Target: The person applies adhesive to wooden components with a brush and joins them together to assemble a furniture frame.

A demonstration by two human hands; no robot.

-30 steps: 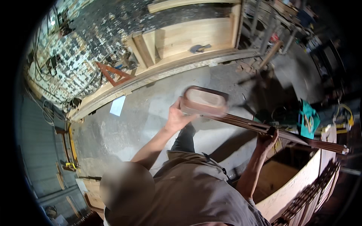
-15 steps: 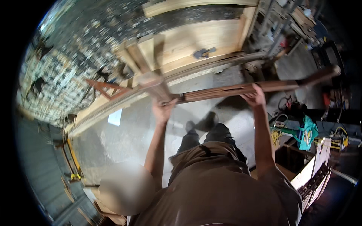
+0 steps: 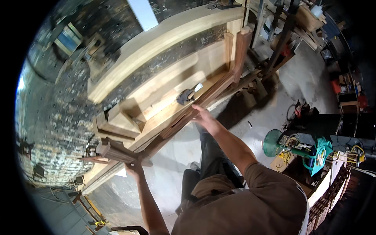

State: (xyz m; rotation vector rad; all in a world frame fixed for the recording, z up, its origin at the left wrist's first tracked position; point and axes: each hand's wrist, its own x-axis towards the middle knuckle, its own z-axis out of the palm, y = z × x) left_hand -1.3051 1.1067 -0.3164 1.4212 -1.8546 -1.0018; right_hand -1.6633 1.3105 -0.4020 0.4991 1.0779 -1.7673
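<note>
A long dark brown wooden rail (image 3: 172, 130) runs slantwise in front of me, with a short post (image 3: 242, 49) at its far right end and another post (image 3: 117, 151) at its near left end. My left hand (image 3: 135, 169) is closed at the left end, by the base of that post. Around the middle of the rail my right hand (image 3: 204, 118) grips, thumb on top and fingers partly hidden. Just beyond lies a pale wooden frame (image 3: 168, 40) with a curved rail. A small dark object (image 3: 184, 97) rests inside it; its kind is unclear.
The pale frame lies on a dark, paint-spattered bench (image 3: 58, 138). At right stand a green round-topped stand (image 3: 271, 143), a teal bag (image 3: 322, 150) and yellow cords (image 3: 354, 153). Dark metal uprights (image 3: 274, 51) rise at the far right. A white strip (image 3: 143, 15) shows at the top.
The rail has swung from nearly level to a slant, its right end away from me and its left end nearer. It now lies along the pale frame's front. Both hands stayed on it.
</note>
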